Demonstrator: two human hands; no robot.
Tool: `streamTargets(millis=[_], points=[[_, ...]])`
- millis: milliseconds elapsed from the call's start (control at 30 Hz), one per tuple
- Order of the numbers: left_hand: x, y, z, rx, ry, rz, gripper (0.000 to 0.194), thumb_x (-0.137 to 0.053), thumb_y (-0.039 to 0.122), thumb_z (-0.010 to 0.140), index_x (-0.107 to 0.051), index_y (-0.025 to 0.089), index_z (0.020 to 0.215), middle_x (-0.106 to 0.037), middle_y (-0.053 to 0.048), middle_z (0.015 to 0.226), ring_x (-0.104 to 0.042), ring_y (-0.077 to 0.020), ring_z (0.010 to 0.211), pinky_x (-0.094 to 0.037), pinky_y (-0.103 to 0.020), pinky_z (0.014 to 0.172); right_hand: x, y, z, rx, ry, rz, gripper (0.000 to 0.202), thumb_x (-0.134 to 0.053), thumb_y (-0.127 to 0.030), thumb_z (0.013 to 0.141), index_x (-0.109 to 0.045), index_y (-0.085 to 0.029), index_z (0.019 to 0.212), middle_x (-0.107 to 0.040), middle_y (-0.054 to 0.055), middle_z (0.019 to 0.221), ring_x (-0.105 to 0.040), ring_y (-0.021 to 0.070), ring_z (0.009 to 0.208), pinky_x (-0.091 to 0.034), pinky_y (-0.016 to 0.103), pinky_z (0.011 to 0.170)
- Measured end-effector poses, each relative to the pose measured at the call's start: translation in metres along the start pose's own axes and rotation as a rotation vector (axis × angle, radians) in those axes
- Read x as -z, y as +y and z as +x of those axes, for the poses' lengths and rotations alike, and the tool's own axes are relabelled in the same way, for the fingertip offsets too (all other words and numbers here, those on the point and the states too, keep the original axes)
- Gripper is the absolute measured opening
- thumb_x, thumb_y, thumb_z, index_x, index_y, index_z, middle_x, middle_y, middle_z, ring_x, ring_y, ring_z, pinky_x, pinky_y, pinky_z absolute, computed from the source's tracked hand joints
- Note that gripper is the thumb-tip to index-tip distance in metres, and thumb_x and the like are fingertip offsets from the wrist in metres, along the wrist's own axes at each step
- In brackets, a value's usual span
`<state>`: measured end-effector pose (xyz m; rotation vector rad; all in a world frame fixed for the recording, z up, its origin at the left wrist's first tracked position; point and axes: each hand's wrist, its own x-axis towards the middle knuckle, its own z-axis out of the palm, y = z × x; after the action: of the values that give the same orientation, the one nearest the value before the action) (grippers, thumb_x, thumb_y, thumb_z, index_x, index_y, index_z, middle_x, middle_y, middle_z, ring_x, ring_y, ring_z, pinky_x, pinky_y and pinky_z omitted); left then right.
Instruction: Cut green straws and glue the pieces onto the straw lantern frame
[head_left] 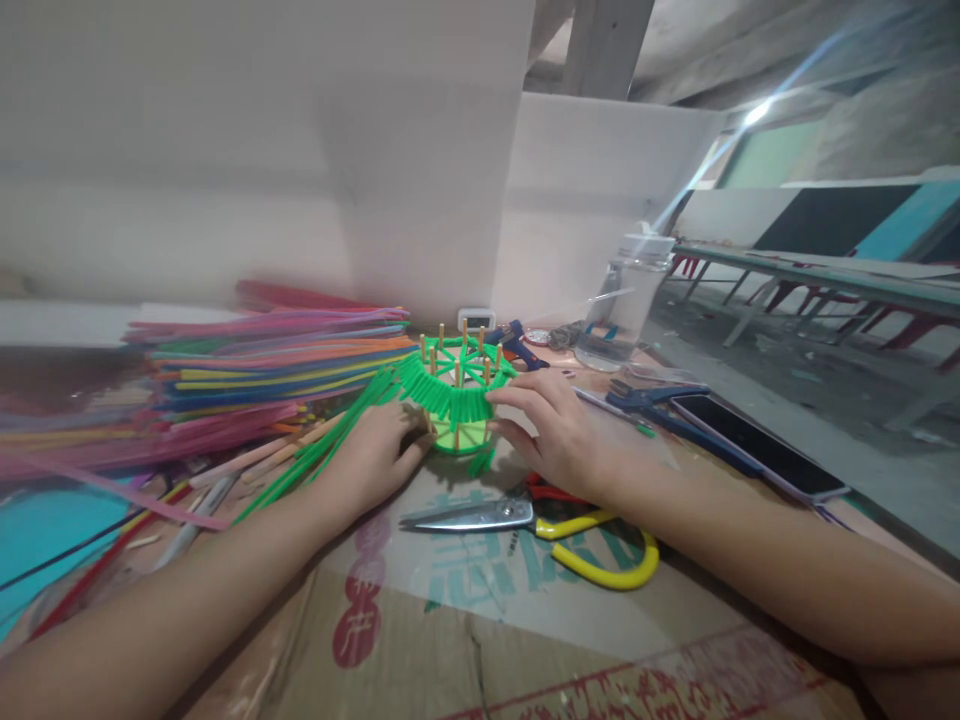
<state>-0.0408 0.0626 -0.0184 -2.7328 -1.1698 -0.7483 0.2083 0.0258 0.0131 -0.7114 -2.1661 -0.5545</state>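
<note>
A round green pipe-cleaner craft (454, 400) stands upright on the cardboard, with several thin wooden pegs rising from its spoked top and a lighter green disc at its base. My left hand (382, 445) is at its left side, fingers curled against the lower part; what lies between those fingers is hidden. On the right, my right hand (544, 425) has its fingers apart, the tips at the craft's green rim. Scissors (487, 515) with red and yellow handles lie open just in front. Loose green pipe cleaners (330, 440) lie by my left hand.
Bundles of coloured pipe cleaners (277, 350) cover the left side. Behind the craft are a small white device (476, 319) and a blue glue gun (517, 345). To the right are a water bottle (626, 300), pliers (675, 408) and a phone (761, 445).
</note>
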Motion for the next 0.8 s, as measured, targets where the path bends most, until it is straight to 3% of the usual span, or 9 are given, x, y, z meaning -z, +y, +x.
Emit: streamTargets(millis=[300, 433, 600, 800], points=[[0.0, 0.0, 0.0, 0.003, -0.002, -0.009, 0.018, -0.052, 0.023, 0.09, -0.063, 0.017, 0.077, -0.066, -0.005, 0.079, -0.059, -0.0203, 0.077, -0.042, -0.032, 0.07, 0.005, -0.002, 0.006, -0.002, -0.04, 0.023, 0.016, -0.054, -0.019, 0.093, -0.059, -0.017, 0.108, -0.066, 0.011, 0.099, -0.059, 0.0244, 0.097, -0.049, 0.041, 0.082], [0.001, 0.0, 0.0, 0.006, -0.007, -0.016, 0.018, -0.051, 0.023, 0.091, -0.064, 0.017, 0.078, -0.067, -0.006, 0.08, -0.06, -0.0205, 0.077, -0.042, -0.033, 0.071, 0.004, 0.0, 0.004, -0.009, -0.059, 0.021, 0.022, -0.055, -0.021, 0.094, -0.056, -0.018, 0.116, -0.065, 0.011, 0.103, -0.059, 0.024, 0.099, -0.05, 0.041, 0.084], [0.0, 0.0, 0.001, 0.009, -0.02, -0.011, 0.018, -0.051, 0.023, 0.091, -0.064, 0.018, 0.079, -0.066, -0.006, 0.08, -0.06, -0.0209, 0.078, -0.042, -0.033, 0.071, -0.001, 0.007, -0.002, -0.021, 0.073, 0.053, 0.023, -0.059, -0.023, 0.092, -0.055, -0.02, 0.114, -0.063, 0.01, 0.1, -0.059, 0.023, 0.096, -0.052, 0.041, 0.083], [0.0, 0.0, 0.0, 0.009, -0.007, 0.003, 0.019, -0.052, 0.025, 0.091, -0.063, 0.017, 0.077, -0.065, -0.006, 0.078, -0.058, -0.0207, 0.075, -0.041, -0.033, 0.068, 0.009, 0.0, 0.004, 0.015, -0.083, 0.009, 0.019, -0.051, -0.016, 0.094, -0.058, -0.016, 0.112, -0.065, 0.012, 0.101, -0.059, 0.0231, 0.096, -0.052, 0.04, 0.084]])
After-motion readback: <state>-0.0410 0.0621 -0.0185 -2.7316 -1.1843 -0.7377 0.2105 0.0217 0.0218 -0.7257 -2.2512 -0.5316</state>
